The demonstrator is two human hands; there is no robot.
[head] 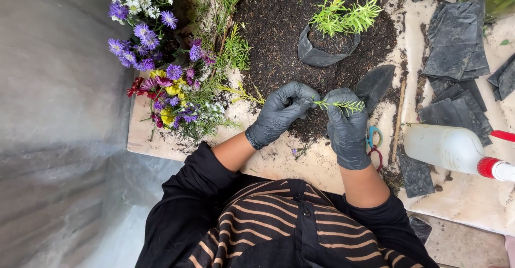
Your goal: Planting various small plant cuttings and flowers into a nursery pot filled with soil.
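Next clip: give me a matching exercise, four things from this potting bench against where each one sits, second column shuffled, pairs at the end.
Things:
1. green sprig
2. planted grow bag
3. spray bottle
4. cut flowers

Places:
A. lying on its side at the right edge of the board
B. held between the gloved left hand and right hand
C. heaped at the left end of the board
D. standing upright on the soil pile

Pairs: 1-B, 2-D, 3-A, 4-C

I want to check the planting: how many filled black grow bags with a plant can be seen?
1: the filled grow bag stands on the soil pile, beyond both gloved hands. Another dark container at the top edge is cut off.
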